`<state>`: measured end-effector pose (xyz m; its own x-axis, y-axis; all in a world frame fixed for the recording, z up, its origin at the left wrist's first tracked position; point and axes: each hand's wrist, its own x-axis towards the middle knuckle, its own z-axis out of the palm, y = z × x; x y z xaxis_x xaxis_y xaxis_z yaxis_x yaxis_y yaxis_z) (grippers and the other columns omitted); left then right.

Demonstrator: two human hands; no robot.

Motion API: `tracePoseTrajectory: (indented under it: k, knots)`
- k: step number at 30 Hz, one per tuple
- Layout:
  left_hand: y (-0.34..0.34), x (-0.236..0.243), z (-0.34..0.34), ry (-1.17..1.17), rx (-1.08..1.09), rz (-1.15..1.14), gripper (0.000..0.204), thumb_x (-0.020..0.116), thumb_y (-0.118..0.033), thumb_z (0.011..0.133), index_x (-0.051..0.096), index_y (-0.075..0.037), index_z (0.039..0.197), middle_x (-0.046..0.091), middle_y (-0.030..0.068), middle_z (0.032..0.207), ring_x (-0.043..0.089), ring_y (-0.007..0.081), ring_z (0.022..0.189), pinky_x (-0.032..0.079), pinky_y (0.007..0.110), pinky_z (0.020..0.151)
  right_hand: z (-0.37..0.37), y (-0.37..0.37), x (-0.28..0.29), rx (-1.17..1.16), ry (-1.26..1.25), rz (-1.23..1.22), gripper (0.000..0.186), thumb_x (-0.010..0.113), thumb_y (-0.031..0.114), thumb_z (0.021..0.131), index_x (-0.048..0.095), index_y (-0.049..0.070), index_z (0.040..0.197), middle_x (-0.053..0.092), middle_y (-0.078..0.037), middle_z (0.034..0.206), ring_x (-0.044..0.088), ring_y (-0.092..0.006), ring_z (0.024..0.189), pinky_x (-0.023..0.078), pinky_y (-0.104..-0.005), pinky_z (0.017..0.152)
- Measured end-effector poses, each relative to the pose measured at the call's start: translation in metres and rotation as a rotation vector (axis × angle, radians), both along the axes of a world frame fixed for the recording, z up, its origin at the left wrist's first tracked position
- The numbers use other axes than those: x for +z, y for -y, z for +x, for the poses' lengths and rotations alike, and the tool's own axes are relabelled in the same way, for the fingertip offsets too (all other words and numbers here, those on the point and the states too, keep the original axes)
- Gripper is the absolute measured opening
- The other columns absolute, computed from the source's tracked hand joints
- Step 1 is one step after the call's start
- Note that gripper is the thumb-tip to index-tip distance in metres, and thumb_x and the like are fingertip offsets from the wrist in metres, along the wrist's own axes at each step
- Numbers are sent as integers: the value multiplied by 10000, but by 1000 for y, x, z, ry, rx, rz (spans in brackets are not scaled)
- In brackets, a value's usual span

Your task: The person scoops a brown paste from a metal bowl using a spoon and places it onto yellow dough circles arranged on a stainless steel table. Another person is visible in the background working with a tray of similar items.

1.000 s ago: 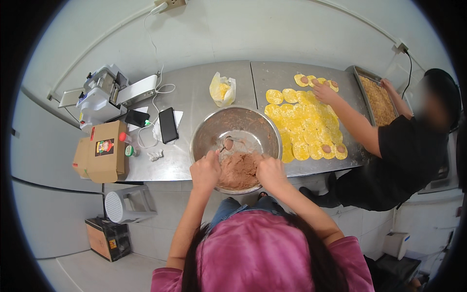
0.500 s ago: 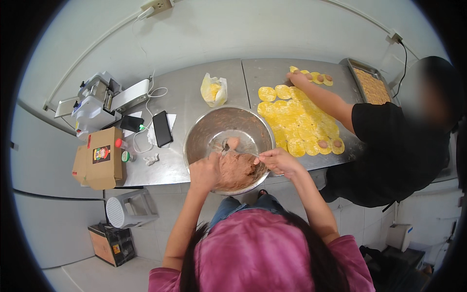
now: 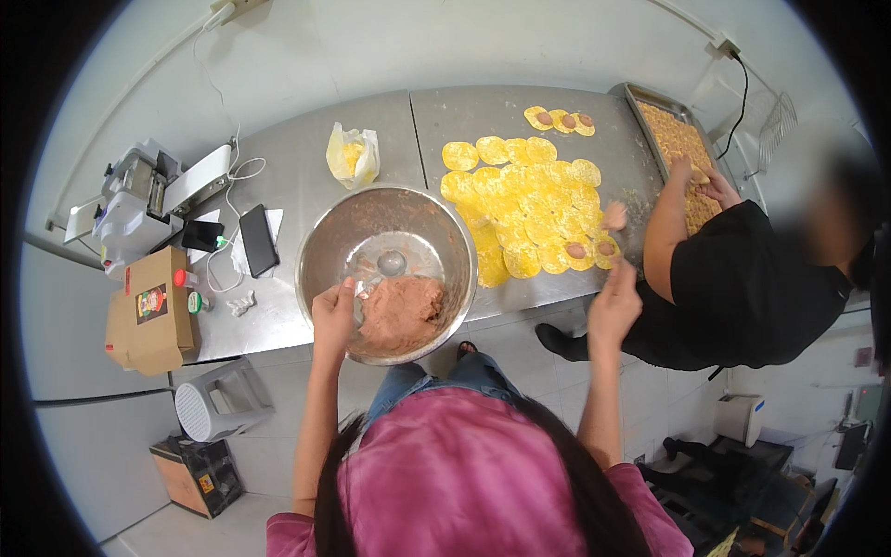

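Yellow wrappers (image 3: 524,209), desk (image 3: 288,176): five paste-topped, most bare; left hand (image 3: 334,314) clamped on spoon (image 3: 365,290), right hand (image 3: 615,302) apparently on paste-loaded utensil (image 3: 613,218).

The left forearm (image 3: 318,418) leans slightly inward, its left hand (image 3: 333,317) curled tight with the thumb (image 3: 348,289) up. Well apart, the right forearm (image 3: 602,395) runs nearly straight, its right hand (image 3: 615,306) (a touch higher) bent into a pinch.
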<state>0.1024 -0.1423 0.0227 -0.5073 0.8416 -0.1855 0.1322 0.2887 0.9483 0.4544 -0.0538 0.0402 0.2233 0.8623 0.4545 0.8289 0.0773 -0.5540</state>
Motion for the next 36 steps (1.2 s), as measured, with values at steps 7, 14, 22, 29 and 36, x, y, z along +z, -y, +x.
tracePoseTrajectory:
  k: [7,14,22,29,36]
  knots:
    - [10,3,-8,37,-22,-66,377,519,-283,904,558,-17,640,409,-59,562,321,35,532,258,239,460,12,-2,-77,-33,347,-379,130,466,97,833,539,45,927,587,-243,717,580,-415,650,449,-502,564]
    - [12,8,-10,-128,-147,-5,369,574,-277,866,570,20,646,466,-11,545,406,61,551,333,240,496,-53,-38,-5,627,101,-201,149,472,115,836,572,75,938,584,-204,679,580,-392,665,436,-481,579]
    - [21,12,-29,-81,-111,92,369,595,-281,853,563,19,640,463,-15,540,394,67,556,331,250,494,-135,-38,21,1199,495,-449,219,489,97,754,611,86,936,598,-195,684,590,-381,663,452,-474,592]
    - [35,-8,-18,-305,190,188,323,593,-217,854,539,12,634,437,88,493,379,95,489,340,290,455,-178,-8,31,1350,839,-466,180,520,96,727,663,51,828,621,-167,698,628,-335,706,493,-424,613]
    - [32,-18,12,-495,279,337,235,614,-122,828,531,-13,638,487,157,517,466,274,416,363,323,414,-205,17,1,1450,1087,-142,113,565,107,692,663,61,658,639,-120,673,649,-229,641,505,-325,546]
